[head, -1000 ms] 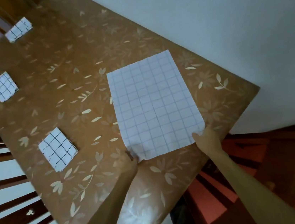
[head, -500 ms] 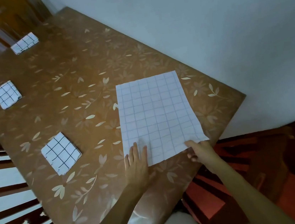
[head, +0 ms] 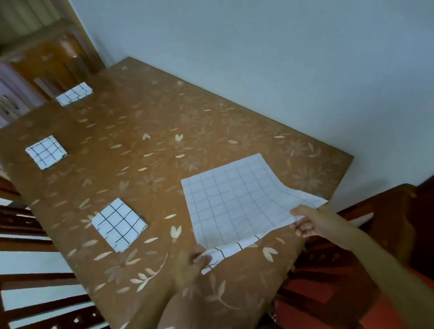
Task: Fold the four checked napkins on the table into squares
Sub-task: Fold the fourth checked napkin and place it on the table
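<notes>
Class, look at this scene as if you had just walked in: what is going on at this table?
A person is folding checked napkins. Both hands, left hand and right hand, grip the near edge of the one unfolded napkin and lift it off the table. Three folded napkins already lie along the left side.

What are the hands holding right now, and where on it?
Both hold the unfolded checked napkin by its near edge: the left hand at the near-left corner, the right hand at the lifted near-right corner.

The napkin (head: 237, 203) is thin, matt, limp checked cloth. The table (head: 152, 134) wears a smooth, faintly glossy brown floral covering. The chairs (head: 13, 230) are dark wood.
</notes>
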The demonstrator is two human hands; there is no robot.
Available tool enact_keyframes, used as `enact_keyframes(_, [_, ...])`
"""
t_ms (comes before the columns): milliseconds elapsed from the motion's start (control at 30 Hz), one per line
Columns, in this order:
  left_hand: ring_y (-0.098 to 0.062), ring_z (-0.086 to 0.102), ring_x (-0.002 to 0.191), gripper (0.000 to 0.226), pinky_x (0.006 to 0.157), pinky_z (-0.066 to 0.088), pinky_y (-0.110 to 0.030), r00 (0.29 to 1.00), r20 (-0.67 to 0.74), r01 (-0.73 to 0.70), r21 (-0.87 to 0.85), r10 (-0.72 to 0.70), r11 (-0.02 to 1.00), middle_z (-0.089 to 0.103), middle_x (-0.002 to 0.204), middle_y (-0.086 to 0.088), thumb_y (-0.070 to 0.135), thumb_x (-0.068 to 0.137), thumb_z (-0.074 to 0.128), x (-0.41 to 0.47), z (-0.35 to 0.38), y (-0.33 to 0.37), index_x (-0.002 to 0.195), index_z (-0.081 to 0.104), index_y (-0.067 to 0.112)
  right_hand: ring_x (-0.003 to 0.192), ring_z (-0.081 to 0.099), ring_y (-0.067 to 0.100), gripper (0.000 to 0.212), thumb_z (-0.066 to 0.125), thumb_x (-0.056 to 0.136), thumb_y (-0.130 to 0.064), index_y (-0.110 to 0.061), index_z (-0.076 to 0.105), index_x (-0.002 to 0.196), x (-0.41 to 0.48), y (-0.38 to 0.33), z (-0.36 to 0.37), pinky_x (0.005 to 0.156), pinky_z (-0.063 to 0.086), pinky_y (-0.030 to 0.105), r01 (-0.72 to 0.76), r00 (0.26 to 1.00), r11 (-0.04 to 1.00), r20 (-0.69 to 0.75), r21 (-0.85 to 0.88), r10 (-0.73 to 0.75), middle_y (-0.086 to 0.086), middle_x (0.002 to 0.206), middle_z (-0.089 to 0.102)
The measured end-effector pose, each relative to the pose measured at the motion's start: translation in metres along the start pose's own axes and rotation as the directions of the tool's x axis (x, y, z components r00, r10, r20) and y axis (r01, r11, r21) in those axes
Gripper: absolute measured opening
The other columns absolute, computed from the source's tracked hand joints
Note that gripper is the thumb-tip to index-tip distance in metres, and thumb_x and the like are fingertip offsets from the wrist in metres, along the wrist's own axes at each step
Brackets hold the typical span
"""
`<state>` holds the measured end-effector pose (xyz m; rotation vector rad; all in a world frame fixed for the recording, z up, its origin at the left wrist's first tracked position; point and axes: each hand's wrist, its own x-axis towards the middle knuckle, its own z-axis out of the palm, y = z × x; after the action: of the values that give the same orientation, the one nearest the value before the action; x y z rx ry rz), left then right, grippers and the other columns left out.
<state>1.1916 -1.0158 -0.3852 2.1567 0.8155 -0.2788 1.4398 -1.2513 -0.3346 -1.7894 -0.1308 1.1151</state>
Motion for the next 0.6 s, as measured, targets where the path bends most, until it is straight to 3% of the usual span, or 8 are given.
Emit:
enact_keyframes(67, [-0.007, 0.064, 0.079, 0.019, 0.082, 0.052, -0.021, 0.998, 0.0, 0.058, -0.136, -0.059, 0.989, 0.07, 0.083, 0.003, 0.031, 0.094, 0.065, 0.003, -0.013, -0.004, 0.086, 0.072, 0.014, 0.064, 0.067, 0.023, 0.022, 0.061, 0.094, -0.021, -0.004, 0.068, 0.104, 0.003, -0.005, 0.006, 0.062, 0.055, 0.031, 0.011, 1.0, 1.0, -0.008, -0.003, -0.011, 0.013, 0.081, 0.074])
enact_keyframes(133, [-0.018, 0.068, 0.092, 0.022, 0.092, 0.055, -0.038, 0.994, -0.04, 0.092, -0.263, -0.106, 0.96, 0.074, 0.095, -0.007, 0.032, 0.092, 0.068, 0.01, -0.026, -0.007, 0.096, 0.072, 0.011, 0.065, 0.067, 0.022, 0.024, 0.061, 0.095, -0.023, -0.002, 0.069, 0.102, 0.01, -0.011, 0.014, 0.062, 0.056, 0.03, 0.027, 0.999, 1.0, -0.028, -0.012, -0.027, 0.015, 0.084, 0.075])
enact_keyframes(200, [-0.026, 0.069, 0.097, 0.026, 0.092, 0.055, -0.047, 0.99, -0.061, 0.103, -0.3, -0.127, 0.948, 0.074, 0.104, -0.01, 0.032, 0.093, 0.067, 0.02, -0.038, -0.006, 0.105, 0.07, 0.009, 0.065, 0.066, 0.022, 0.025, 0.061, 0.096, -0.025, -0.002, 0.07, 0.097, 0.021, -0.019, 0.023, 0.065, 0.056, 0.032, 0.031, 0.998, 1.0, -0.048, -0.008, -0.031, 0.015, 0.085, 0.076])
enact_keyframes(267, [-0.025, 0.07, 0.096, 0.025, 0.088, 0.057, -0.043, 0.985, -0.098, 0.1, -0.361, -0.145, 0.927, 0.074, 0.108, -0.007, 0.029, 0.093, 0.068, 0.033, -0.048, -0.005, 0.11, 0.069, 0.011, 0.063, 0.065, 0.02, 0.027, 0.061, 0.096, -0.028, -0.006, 0.071, 0.087, 0.041, -0.027, 0.031, 0.061, 0.054, 0.029, 0.008, 0.998, 1.0, -0.056, 0.004, -0.008, 0.012, 0.081, 0.075])
enact_keyframes(333, [-0.02, 0.066, 0.093, 0.026, 0.075, 0.053, -0.023, 0.975, -0.144, 0.113, -0.329, -0.168, 0.938, 0.071, 0.107, -0.002, 0.024, 0.094, 0.066, 0.049, -0.056, -0.006, 0.115, 0.067, 0.009, 0.06, 0.064, 0.017, 0.031, 0.06, 0.097, -0.032, -0.007, 0.072, 0.081, 0.066, -0.038, 0.039, 0.058, 0.051, 0.025, -0.02, 0.998, 1.0, -0.056, 0.007, 0.02, 0.009, 0.077, 0.073])
enact_keyframes(367, [-0.02, 0.063, 0.094, 0.027, 0.071, 0.048, -0.02, 0.968, -0.172, 0.125, -0.293, -0.181, 0.948, 0.07, 0.108, -0.003, 0.023, 0.095, 0.065, 0.057, -0.059, -0.006, 0.118, 0.066, 0.01, 0.06, 0.064, 0.017, 0.032, 0.06, 0.097, -0.032, -0.007, 0.072, 0.082, 0.081, -0.042, 0.043, 0.058, 0.05, 0.025, -0.032, 0.998, 0.999, -0.055, 0.003, 0.032, 0.009, 0.077, 0.073])
enact_keyframes(500, [-0.02, 0.062, 0.094, 0.033, 0.076, 0.042, -0.026, 0.952, -0.167, 0.217, -0.222, -0.256, 0.951, 0.071, 0.114, -0.009, 0.025, 0.096, 0.061, 0.093, -0.062, -0.022, 0.126, 0.061, 0.012, 0.056, 0.058, 0.018, 0.031, 0.058, 0.098, -0.03, -0.005, 0.069, 0.081, 0.141, -0.054, 0.06, 0.055, 0.044, 0.023, -0.084, 0.995, 0.996, -0.051, 0.001, 0.084, 0.011, 0.076, 0.067])
enact_keyframes(600, [-0.023, 0.063, 0.097, 0.036, 0.083, 0.05, -0.033, 0.932, -0.155, 0.3, -0.174, -0.327, 0.938, 0.07, 0.115, -0.01, 0.028, 0.094, 0.062, 0.121, -0.054, -0.036, 0.126, 0.061, 0.012, 0.057, 0.058, 0.019, 0.034, 0.055, 0.1, -0.032, -0.005, 0.067, 0.084, 0.181, -0.051, 0.068, 0.056, 0.043, 0.024, -0.134, 0.987, 0.99, -0.092, -0.031, 0.131, 0.011, 0.076, 0.066])
